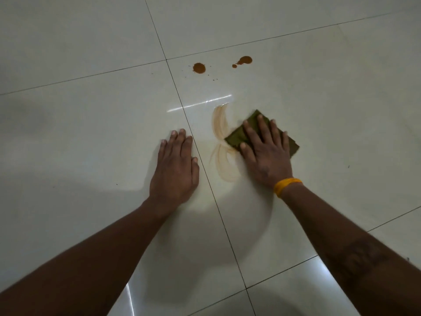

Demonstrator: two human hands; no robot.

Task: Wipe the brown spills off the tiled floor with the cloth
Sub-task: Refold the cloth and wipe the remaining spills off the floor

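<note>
Bare forearms, no sleeves; a yellow-orange wristband circles the right wrist.

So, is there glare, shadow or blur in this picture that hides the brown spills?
Head view: a bright glare streak lies on the tiled floor, below the two spills, which stay sharp; the right hand on the cloth is slightly blurred; grout lines curve from wide-angle distortion.

Both hands lie flat with fingers straight, left hand and right hand apart.
</note>
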